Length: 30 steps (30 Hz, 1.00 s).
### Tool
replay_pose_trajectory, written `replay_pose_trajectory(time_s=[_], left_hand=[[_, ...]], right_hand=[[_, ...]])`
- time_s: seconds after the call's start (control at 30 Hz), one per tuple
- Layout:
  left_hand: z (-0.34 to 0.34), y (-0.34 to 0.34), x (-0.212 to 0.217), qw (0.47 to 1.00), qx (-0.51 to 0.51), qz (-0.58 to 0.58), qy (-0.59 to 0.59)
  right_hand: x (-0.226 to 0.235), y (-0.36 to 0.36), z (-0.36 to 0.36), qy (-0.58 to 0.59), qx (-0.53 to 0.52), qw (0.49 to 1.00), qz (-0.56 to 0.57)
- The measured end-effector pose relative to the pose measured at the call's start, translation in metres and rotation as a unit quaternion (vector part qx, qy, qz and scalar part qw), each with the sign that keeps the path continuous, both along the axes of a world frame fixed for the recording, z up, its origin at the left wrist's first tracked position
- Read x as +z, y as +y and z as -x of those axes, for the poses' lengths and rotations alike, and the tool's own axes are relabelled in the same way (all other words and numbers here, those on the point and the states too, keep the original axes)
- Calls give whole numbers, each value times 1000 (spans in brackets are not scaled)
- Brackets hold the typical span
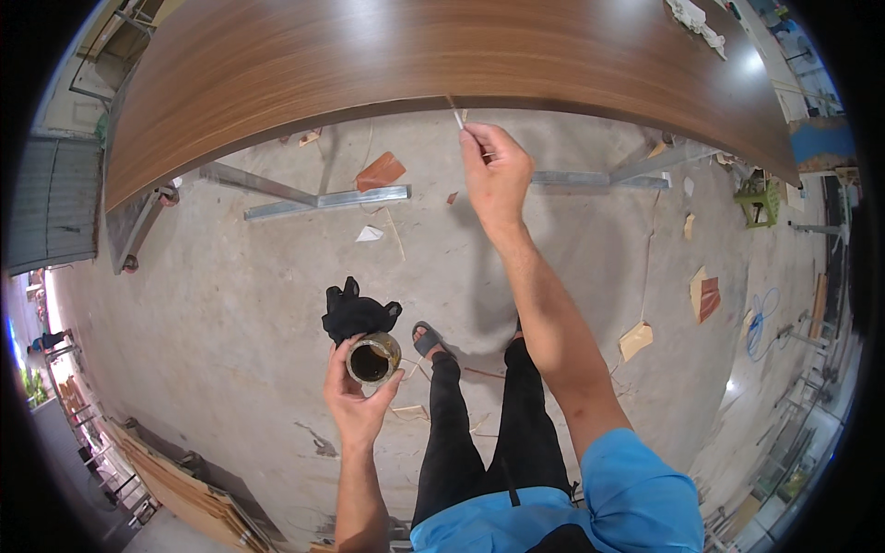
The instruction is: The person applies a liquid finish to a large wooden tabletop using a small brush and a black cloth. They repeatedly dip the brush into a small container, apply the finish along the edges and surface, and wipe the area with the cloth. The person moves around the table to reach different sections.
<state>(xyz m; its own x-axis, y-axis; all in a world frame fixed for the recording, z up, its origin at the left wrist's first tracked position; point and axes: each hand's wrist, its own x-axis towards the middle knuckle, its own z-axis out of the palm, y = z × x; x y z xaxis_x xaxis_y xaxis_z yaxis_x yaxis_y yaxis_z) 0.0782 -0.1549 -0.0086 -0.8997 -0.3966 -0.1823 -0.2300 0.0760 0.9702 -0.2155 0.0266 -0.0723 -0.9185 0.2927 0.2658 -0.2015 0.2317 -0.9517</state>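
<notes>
A wide brown wood-grain panel [442, 46] spans the far side, its near edge curving across the view. At that edge, my right hand [499, 175] pinches a slim small brush [458, 117] with a pale handle; its brownish tip, somewhat blurred, meets the panel's edge. Lower left, my left hand [358, 405] wraps round a small open jar [373, 359] with a stained rim and dark contents. Just beyond the jar is a crumpled black cloth or glove [355, 311]; whether my fingers hold it or it lies lower cannot be told.
Metal legs [327, 203] stand under the panel. Scraps lie on the concrete floor, among them a reddish-brown piece [381, 170] and a cream piece [635, 340]. White crumpled material [696, 26] rests on the panel. A green stool [758, 205] and blue hose [758, 323] are at right; stacked boards [180, 479] at lower left.
</notes>
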Motion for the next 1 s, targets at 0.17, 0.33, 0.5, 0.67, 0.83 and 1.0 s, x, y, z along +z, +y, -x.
replay_pose_trajectory(time_s=[0.17,0.33,0.5,0.67,0.83,1.0], left_hand=[[-5,-13,-2,1000,12,2,-10],[-7,-22,-4,1000,13,2,-10],[-10,-33,-5,1000,9,25,-17],[-8,-39,-15,1000,26,2,-1],[-1,-40,-23,1000,12,8,-7],[1,-42,-24,1000,0,26,-17]], right_hand=[[10,21,-1,-58,-136,987,-59],[-6,-40,3,-12,5,1000,-17],[1,-23,1,-42,-60,997,-35],[8,-9,4,-70,-48,995,-45],[-33,-51,3,-80,14,997,7],[-31,69,14,-20,-139,984,-111]])
